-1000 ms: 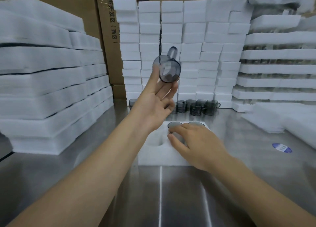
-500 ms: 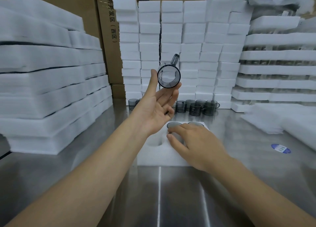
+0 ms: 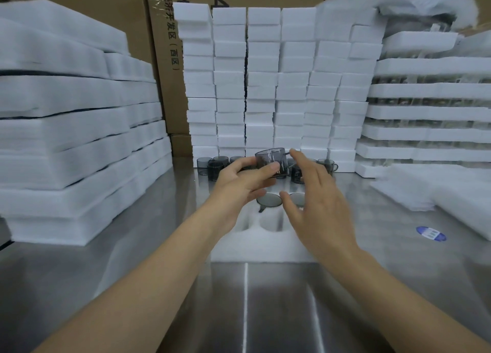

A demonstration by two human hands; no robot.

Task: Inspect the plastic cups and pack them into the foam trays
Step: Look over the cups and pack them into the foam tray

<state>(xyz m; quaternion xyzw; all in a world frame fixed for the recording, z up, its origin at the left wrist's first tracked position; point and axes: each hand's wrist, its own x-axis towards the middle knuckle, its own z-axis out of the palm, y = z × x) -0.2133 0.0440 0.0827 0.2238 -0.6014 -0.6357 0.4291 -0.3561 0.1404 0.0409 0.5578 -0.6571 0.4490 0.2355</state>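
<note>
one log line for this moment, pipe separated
left hand grips cup over tray | right hand open by cup | two cups seated | near slot empty

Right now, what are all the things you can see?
held cup: one, smoky grey, above the tray
packed cups: two, grey, tray's far holes
loose cups: several, grey, table's back; count unclear
tray: one, white, table middle
foam stacks: many, white, left, back and right
boxes: brown, behind the foam; count unclear
sticker: one, blue, table's right
table: one, steel grey, under everything
left hand: one, grips held cup
right hand: one, fingers spread, beside held cup
</note>
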